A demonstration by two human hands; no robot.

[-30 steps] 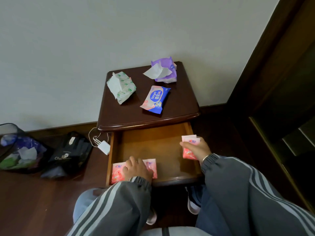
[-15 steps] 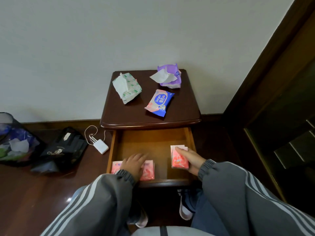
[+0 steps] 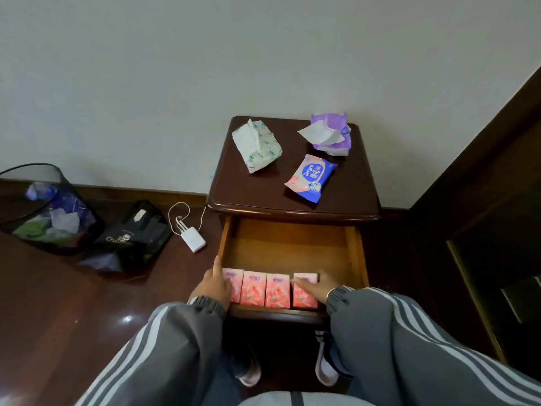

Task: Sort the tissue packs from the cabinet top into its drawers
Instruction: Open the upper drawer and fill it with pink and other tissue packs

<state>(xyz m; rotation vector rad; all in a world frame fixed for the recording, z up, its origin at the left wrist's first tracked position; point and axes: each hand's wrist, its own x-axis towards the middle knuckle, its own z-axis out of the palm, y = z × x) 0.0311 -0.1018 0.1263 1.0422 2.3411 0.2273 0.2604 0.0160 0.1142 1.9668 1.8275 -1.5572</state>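
4 pink packs (image 3: 266,290) line the drawer (image 3: 287,247); left hand (image 3: 212,288), right hand (image 3: 316,287) press flat.

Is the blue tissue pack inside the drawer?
No, the blue pack lies on the cabinet top, while only four pink packs sit in the open drawer.

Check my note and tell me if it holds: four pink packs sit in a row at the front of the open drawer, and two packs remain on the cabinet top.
Not two: three packs remain on the cabinet top, the green-and-white pack, the purple pack and the blue pack, as the head view shows. The rest holds.
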